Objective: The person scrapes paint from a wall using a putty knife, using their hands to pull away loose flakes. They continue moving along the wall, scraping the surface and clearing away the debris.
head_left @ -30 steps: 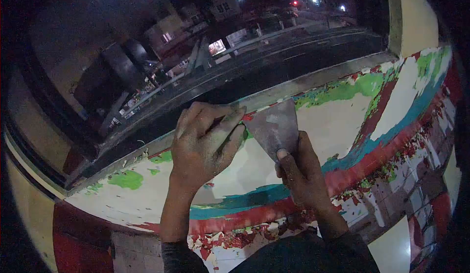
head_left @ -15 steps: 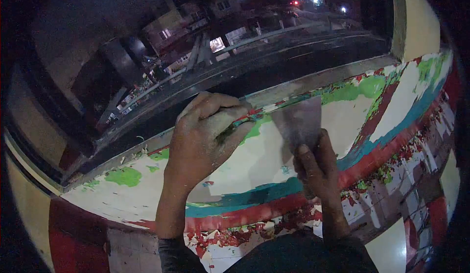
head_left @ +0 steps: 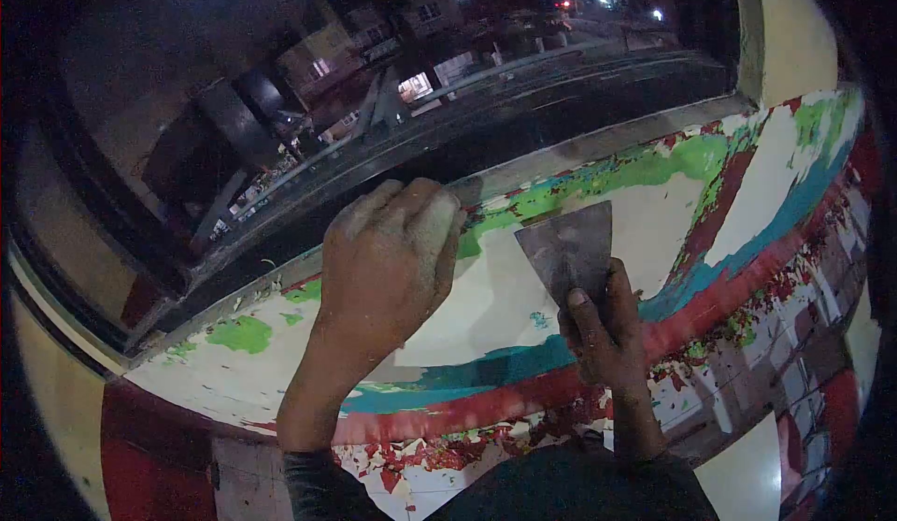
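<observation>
My right hand (head_left: 605,329) grips a scraper (head_left: 570,241) whose broad, dusty metal blade points away from me. The blade is over the partly stripped wall (head_left: 495,311), apart from the green paint strip at its top. Curled fingers and dusty knuckles mark my left hand (head_left: 397,241), which is at the wall's top edge by the window sill. Its fingertips are turned away, so what they hold, if anything, is hidden. Green paint (head_left: 654,171) with red specks runs along that edge to the right of my left hand.
A window frame (head_left: 747,44) stands above the wall, with a dark street and lit buildings beyond. Teal (head_left: 495,367) and red bands (head_left: 476,395) cross the lower wall. Many paint flakes (head_left: 448,446) lie along the wall's foot on the tiled floor.
My left hand has turned over, its fingers curling towards the sill and hiding the paint scraps seen between them before. The scraper has come slightly down, away from the upper edge.
</observation>
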Demonstrator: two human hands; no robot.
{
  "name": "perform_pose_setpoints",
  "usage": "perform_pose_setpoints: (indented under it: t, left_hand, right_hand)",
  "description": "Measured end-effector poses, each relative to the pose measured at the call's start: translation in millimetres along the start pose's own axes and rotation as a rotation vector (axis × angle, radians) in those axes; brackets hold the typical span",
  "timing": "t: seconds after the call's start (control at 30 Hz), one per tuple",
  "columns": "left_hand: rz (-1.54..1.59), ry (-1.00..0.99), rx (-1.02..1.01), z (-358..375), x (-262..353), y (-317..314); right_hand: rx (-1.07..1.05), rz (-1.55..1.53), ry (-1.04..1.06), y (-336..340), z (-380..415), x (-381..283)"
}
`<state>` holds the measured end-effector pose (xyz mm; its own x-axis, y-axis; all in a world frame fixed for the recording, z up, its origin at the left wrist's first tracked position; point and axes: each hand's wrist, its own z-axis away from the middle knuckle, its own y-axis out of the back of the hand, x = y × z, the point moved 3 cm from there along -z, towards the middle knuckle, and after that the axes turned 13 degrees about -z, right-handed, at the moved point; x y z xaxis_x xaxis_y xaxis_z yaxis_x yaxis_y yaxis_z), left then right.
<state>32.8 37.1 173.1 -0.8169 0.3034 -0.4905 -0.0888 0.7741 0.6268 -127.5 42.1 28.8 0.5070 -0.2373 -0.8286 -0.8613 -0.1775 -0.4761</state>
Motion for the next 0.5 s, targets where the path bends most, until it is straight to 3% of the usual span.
perform_pose_setpoints:
  t: [0.5]
  left_hand:
    - [0.202, 0.166, 0.155, 7.2, 1.7, -16.0]
  right_hand:
    - [0.007, -0.073, 0.065, 8.4, 4.8, 2.5]
